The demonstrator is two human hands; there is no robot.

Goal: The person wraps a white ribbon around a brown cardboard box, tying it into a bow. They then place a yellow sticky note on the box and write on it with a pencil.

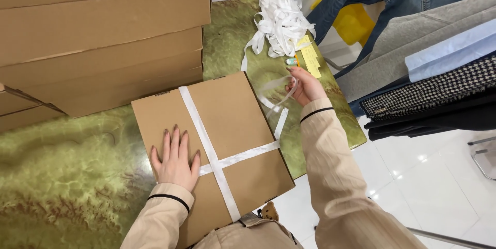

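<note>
Step now: I think I am tying white ribbon around a flat brown box. The ribbon already makes a cross on the lid.
Box place: it lies near me on the green table, at the right edge.
My left hand: flat on the lid, fingers spread open, holding nothing, just left of the ribbon cross.
My right hand: off the far right corner of the box, fingers pinched shut on the loose ribbon end.
Next move, my guess: the loose end needs a gentle, steady pull while my flat hand keeps the box from sliding.
Big boxes: a tall brown stack, far left.
Ribbon pile: a white heap, far on the table.
Labels: yellow paper slips, between the pile and my right hand.
Clothes: hanging on the right.
</note>
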